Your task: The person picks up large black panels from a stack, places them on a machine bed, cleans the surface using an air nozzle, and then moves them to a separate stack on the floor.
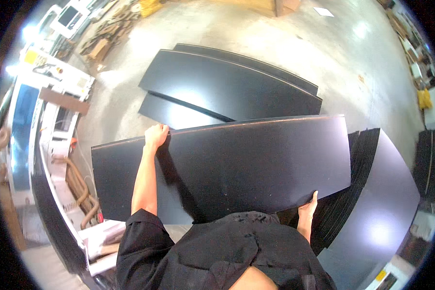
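Across my front I hold a long black board (246,164), its broad dark face tilted up toward me. My left hand (157,135) is closed over the board's far edge, left of its middle. At the near edge, toward the right end, my right hand (308,207) grips from below with the thumb lying on the face; its other fingers are hidden under the board. Beyond the held board, several more black boards (217,72) lie overlapping at angles. To my right stands a tall stack of black boards (382,193), its layered edges facing me.
White machinery (65,82) with a brown hose (77,179) runs along the left. Scrap pieces (108,36) lie at the far left on the grey concrete floor (357,63). A white sheet (323,11) lies far off. Shelving and a yellow bag (424,99) line the right side.
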Demonstrator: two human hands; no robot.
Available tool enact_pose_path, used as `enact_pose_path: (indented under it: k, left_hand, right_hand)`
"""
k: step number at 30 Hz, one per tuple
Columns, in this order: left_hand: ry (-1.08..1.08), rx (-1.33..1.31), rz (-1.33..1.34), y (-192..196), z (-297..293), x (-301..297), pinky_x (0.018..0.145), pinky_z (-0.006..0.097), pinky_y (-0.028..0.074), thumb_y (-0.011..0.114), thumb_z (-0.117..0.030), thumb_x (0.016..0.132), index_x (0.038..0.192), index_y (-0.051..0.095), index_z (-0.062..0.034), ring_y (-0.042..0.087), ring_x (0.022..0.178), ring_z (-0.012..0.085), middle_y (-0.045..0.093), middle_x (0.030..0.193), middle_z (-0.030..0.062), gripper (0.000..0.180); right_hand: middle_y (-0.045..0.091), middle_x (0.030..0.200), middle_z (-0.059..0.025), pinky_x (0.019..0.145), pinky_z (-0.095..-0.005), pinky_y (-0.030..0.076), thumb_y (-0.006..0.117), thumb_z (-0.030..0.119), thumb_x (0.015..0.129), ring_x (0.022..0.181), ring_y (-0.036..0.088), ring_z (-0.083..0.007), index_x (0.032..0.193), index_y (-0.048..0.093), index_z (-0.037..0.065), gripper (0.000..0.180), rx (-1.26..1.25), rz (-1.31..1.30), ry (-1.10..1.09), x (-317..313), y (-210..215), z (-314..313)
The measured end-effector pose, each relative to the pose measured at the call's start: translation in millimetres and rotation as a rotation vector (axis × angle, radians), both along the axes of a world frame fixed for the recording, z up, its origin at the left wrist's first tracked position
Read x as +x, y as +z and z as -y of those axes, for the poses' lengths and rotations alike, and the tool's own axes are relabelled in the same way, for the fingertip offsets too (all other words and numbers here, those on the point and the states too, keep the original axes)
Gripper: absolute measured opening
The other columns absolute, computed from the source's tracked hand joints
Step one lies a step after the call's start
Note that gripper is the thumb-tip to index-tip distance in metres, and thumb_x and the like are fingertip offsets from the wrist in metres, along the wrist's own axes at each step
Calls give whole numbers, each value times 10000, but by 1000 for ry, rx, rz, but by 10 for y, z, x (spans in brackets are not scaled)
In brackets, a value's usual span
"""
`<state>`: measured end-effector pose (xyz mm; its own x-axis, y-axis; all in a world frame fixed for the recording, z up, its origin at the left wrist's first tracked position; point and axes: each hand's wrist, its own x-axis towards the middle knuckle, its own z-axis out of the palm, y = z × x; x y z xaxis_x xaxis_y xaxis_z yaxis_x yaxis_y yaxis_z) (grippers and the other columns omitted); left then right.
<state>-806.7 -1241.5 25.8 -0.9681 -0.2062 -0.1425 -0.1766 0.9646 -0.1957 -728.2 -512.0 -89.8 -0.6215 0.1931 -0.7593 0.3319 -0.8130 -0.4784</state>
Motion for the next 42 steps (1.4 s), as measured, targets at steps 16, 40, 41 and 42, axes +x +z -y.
enact_pose_path:
  k: [16, 40, 41, 42]
  left_hand:
    - [-94, 144, 161, 268, 1254, -1479, 787, 579, 497, 408, -369, 980, 899, 701, -55, 644, 875, 474, 695, 934, 230, 437]
    - [-339, 178, 121, -2130, 1622, -3839, 807, 599, 452, 365, -344, 1008, 929, 625, -20, 589, 966, 517, 648, 1013, 296, 423]
    - [-247, 253, 185, -2157, 1638, -3972, 805, 595, 449, 368, -346, 1003, 910, 640, 0, 603, 958, 519, 642, 978, 322, 450]
    - [-265, 265, 97, -2191, 1563, -4033, 803, 576, 451, 362, -349, 1001, 875, 645, 29, 615, 924, 522, 636, 929, 334, 489]
  right_hand:
    - [617, 1364, -86, 1094, -464, 430, 545, 476, 1022, 1264, 572, -283, 1381, 537, 56, 552, 2, 93, -163, 740, 772, 2399]
    - [602, 1388, -51, 1045, -390, 449, 514, 521, 1023, 1264, 568, -229, 1420, 512, 82, 592, 16, 97, -350, -387, -1089, 3037]
    - [613, 1374, -45, 1069, -396, 438, 492, 537, 1027, 1249, 575, -231, 1370, 550, 83, 572, 34, 100, -357, -498, -1160, 3133]
    - [612, 1374, -46, 1071, -397, 435, 494, 535, 1026, 1249, 573, -233, 1375, 543, 80, 576, 29, 103, -352, -539, -1281, 3175]
